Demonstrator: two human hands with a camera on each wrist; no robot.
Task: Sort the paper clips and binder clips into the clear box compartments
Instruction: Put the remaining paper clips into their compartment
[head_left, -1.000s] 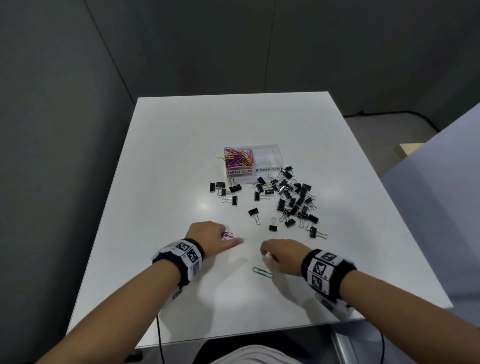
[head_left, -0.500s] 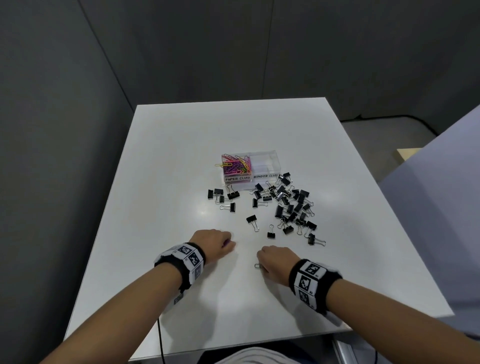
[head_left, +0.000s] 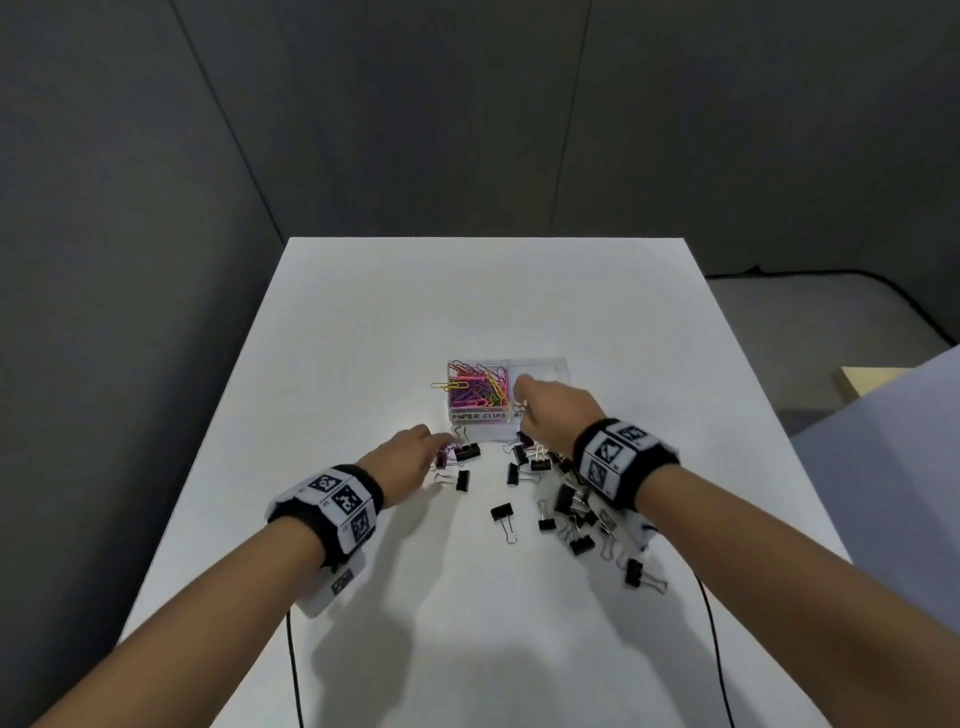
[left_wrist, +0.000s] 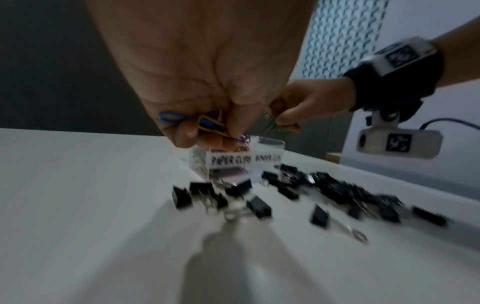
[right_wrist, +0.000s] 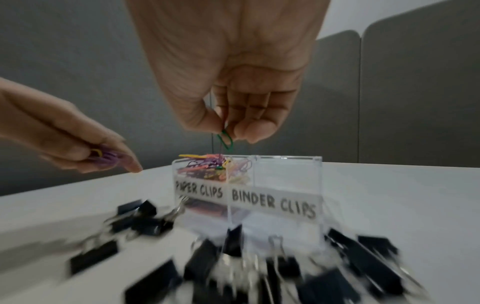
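Note:
The clear box (head_left: 478, 417) (right_wrist: 285, 185) (left_wrist: 228, 160) stands mid-table, labelled PAPER CLIPS on the left and BINDER CLIPS on the right. Coloured paper clips (head_left: 478, 387) (right_wrist: 205, 166) fill the left compartment, and the right one looks empty. My right hand (head_left: 519, 391) (right_wrist: 228, 129) hovers over the box and pinches a green paper clip (right_wrist: 225, 138) (left_wrist: 271, 121). My left hand (head_left: 434, 447) (left_wrist: 207, 131), just in front of the box's left corner, grips blue, yellow and purple paper clips (left_wrist: 205, 123) (right_wrist: 103, 158). Black binder clips (head_left: 566, 499) (right_wrist: 350, 263) lie scattered in front of the box.
The white table (head_left: 363, 338) is bordered by grey partition walls at the back and left. Two black cables (head_left: 291, 665) (head_left: 714, 649) hang from my wrists near the front edge. A few binder clips (head_left: 460, 467) lie beside my left hand.
Both hands moved forward from the near part of the table to the box. The right hand picked the green paper clip off the table. My head view tilted upward.

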